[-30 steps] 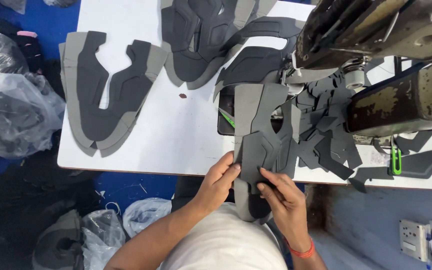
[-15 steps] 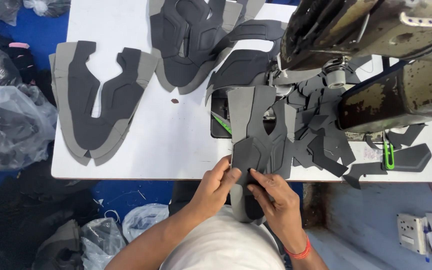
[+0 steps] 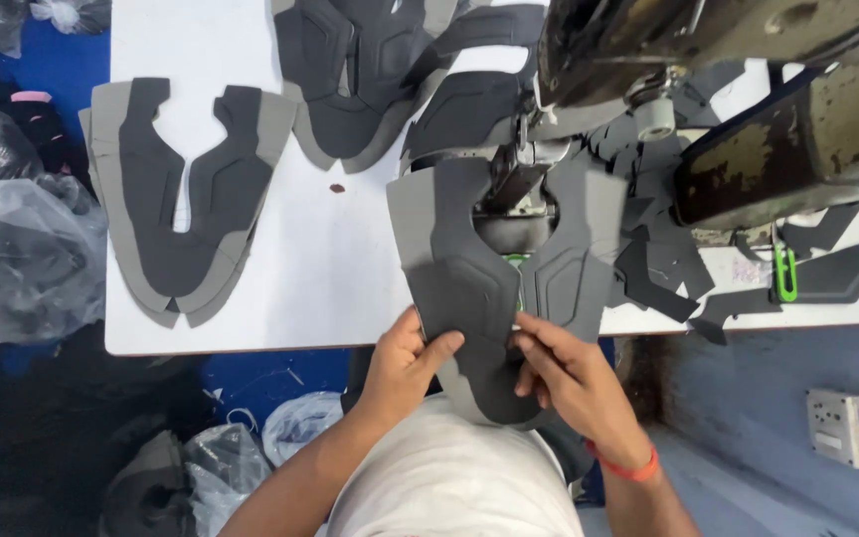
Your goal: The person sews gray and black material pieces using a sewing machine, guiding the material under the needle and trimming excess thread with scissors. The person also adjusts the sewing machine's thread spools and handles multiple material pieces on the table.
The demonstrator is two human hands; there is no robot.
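A grey and dark shoe upper piece (image 3: 469, 278) lies at the near edge of the white table (image 3: 280, 288), its forked top spread around the sewing machine's needle area (image 3: 514, 189). My left hand (image 3: 405, 363) pinches its lower left edge. My right hand (image 3: 564, 368), with an orange wristband, holds the lower right side. The tongue end of the piece hangs over the table edge between my hands.
A stack of similar upper pieces (image 3: 181, 199) lies at the left of the table, another pile (image 3: 380, 70) at the back. Small dark cut parts (image 3: 668, 268) and a green clip (image 3: 785, 273) lie under the sewing machine (image 3: 748, 89). Plastic bags (image 3: 12, 249) sit on the floor at left.
The upper piece has been pushed further away from me, its fork now spread around the needle. Both hands kept their hold on its lower end.
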